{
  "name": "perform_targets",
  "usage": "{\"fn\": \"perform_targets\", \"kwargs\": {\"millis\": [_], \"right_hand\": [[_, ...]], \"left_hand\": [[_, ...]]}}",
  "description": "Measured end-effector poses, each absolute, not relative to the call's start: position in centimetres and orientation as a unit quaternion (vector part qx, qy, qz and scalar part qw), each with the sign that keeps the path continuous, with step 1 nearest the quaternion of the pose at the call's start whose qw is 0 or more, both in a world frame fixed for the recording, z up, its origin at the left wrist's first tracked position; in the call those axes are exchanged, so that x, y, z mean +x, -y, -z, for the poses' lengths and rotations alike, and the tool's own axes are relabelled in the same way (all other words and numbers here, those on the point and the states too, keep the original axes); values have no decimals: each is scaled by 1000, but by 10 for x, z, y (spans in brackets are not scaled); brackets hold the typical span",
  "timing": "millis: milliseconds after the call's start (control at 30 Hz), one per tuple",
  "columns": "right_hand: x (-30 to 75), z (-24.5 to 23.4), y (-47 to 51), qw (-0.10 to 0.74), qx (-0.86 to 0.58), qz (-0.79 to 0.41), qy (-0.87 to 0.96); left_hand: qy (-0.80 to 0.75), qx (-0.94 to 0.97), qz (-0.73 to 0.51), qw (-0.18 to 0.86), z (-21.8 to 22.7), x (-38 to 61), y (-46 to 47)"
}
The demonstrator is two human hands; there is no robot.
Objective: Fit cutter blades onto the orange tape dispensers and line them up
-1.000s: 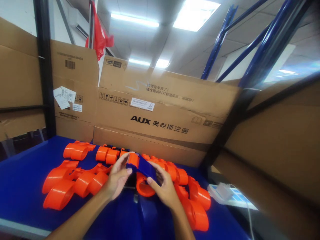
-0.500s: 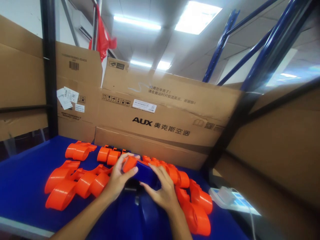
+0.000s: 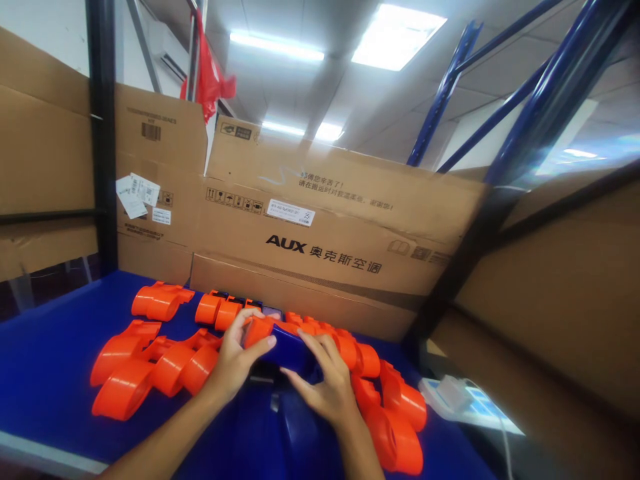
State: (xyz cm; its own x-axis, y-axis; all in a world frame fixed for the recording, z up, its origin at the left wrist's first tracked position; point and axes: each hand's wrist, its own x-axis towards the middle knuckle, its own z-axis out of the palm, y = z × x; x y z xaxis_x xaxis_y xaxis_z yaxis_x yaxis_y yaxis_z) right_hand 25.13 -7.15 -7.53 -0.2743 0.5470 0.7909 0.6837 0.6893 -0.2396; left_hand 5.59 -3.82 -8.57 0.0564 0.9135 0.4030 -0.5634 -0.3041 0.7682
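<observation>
Both forearms came up from the bottom edge, the left one slanting in from the lower left and the right one rising more steeply, so that the two hands met near the middle with a single orange-and-blue piece [image 3: 286,347] between them. The left hand [image 3: 236,352] was closed around the piece's orange end, its fingers bent over the far side and its thumb stretched across the near face, the tip lying about where orange met blue. The right hand [image 3: 327,380] was held more loosely: its fingers arched over to the upper edge of the blue part, while its thumb pointed inward lower down with a clear gap between thumb and forefinger; whether that thumb touched the underside could not be told. The piece was up in front of the person, above the blue tabletop [image 3: 47,363], and tilted a little down toward the right. Its left end was bright, smooth orange, partly covered by the left hand; the rest showed as a flat, dark blue face with a slight sheen, and its lower side was lost in shadow. Loose orange parts [image 3: 167,368] with wide, rounded bands lay left of the hands, more orange parts [image 3: 404,400] lay to the right, and a cardboard panel [image 3: 345,283] stood behind.
</observation>
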Motion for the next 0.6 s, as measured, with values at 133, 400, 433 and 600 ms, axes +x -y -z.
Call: {"fn": "perform_targets", "kwargs": {"millis": [133, 400, 433, 600], "right_hand": [[251, 74, 72, 462, -387, 73, 795], [250, 75, 73, 465, -390, 74, 791], [249, 75, 74, 468, -393, 72, 788], [248, 74, 75, 504, -414, 29, 757]], "left_hand": [[-188, 464, -661, 559, 87, 55, 37], [-190, 471, -656, 558, 87, 55, 38], [-191, 466, -657, 561, 87, 56, 38], [-150, 450, -638, 607, 89, 56, 39]]}}
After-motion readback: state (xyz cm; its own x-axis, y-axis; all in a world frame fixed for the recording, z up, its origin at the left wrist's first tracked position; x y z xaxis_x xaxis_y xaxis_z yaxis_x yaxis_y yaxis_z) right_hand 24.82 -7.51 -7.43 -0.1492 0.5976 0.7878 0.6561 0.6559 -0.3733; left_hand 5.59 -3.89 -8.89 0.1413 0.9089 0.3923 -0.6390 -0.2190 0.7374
